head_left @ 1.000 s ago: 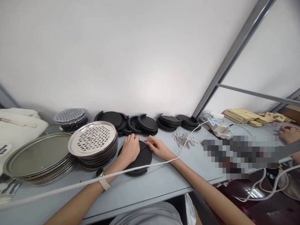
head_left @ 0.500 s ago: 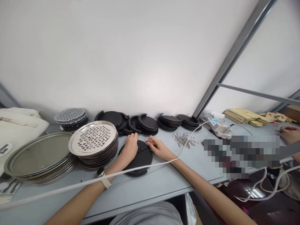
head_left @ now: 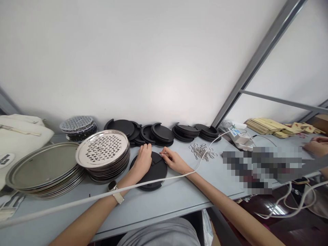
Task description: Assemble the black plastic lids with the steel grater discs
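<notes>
A black round disc (head_left: pixel 153 176) with a raised part across its middle lies on the table in front of me. My left hand (head_left: pixel 144 159) rests on its left side, fingers curled over the far edge and holding it. At the disc's upper right edge, my right hand (head_left: pixel 172 160) pinches a small shiny metal hook, mostly hidden by the fingertips. To the right lies a loose pile of bent metal wire hooks (head_left: pixel 201 152). A white cable (head_left: pixel 164 179) passes in front of the disc and over my right wrist.
On the left stand a stack of perforated metal plates (head_left: pixel 104 150), a stack of larger round trays (head_left: pixel 46 167) and a smaller perforated stack (head_left: pixel 78 124). More black discs (head_left: pixel 162 132) line the wall. Yellowish flat pieces (head_left: pixel 266 127) and another person's hand (head_left: pixel 316 147) are at right.
The view has shifted very slightly. Both hands keep nearly the same places at the disc, the right still pinching at its edge.
</notes>
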Motion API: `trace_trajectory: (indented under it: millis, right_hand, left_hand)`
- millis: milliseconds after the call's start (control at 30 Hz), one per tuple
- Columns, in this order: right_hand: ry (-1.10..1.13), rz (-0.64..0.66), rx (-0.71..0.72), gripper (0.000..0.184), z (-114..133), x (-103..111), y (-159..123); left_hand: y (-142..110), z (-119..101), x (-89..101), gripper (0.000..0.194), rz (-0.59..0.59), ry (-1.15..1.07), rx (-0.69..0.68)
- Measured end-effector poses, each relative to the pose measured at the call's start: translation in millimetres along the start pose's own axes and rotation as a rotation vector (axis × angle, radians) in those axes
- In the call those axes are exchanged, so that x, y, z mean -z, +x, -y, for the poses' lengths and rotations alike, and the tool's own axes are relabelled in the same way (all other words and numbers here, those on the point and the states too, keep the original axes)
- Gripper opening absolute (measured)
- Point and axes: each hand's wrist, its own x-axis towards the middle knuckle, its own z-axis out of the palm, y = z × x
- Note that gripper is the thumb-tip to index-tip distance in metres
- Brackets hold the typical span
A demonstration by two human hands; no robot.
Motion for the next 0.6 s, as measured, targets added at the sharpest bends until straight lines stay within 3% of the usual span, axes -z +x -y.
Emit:
trace_trajectory:
  millis: [600]
  right_hand:
    - [-0.205, -0.045, 0.062, 0.01, 7, -5, -11]
  left_hand:
    - [-3, -6, 7.3, 0.038, 0.016, 0.032, 0.022]
